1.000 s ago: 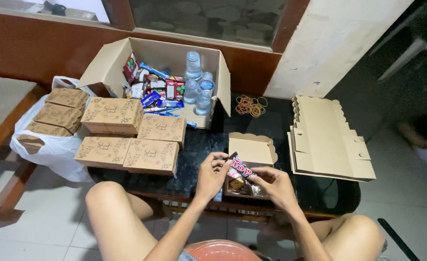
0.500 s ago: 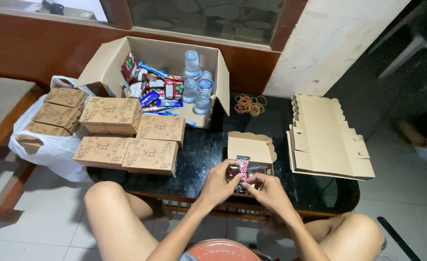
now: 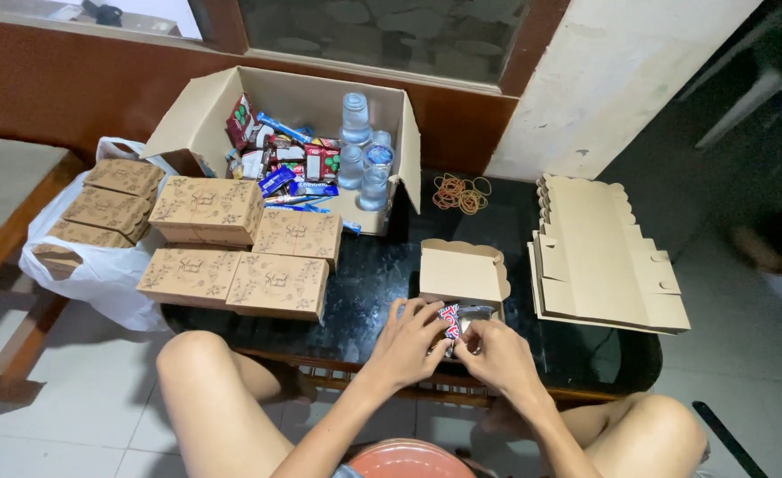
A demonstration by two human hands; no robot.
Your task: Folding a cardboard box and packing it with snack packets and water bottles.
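Since the earlier frames both hands have dropped lower, carrying the snack packet (image 3: 449, 319) from above the worktop (image 3: 364, 283) into the open small box (image 3: 462, 288). The left hand (image 3: 408, 341) and right hand (image 3: 495, 354) pinch it from 9 and 3 o'clock, fingers pressed on its edges. It looks light, crinkly and slippery, likely crushable; the sealed ends seem the safest hold. The large carton (image 3: 223, 115) sits at 11 o'clock.

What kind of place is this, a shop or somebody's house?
Probably a home, on a tiled porch or room used for packing snack boxes. A low black table holds closed boxes, flat unfolded boxes, and a big carton of snacks and water.
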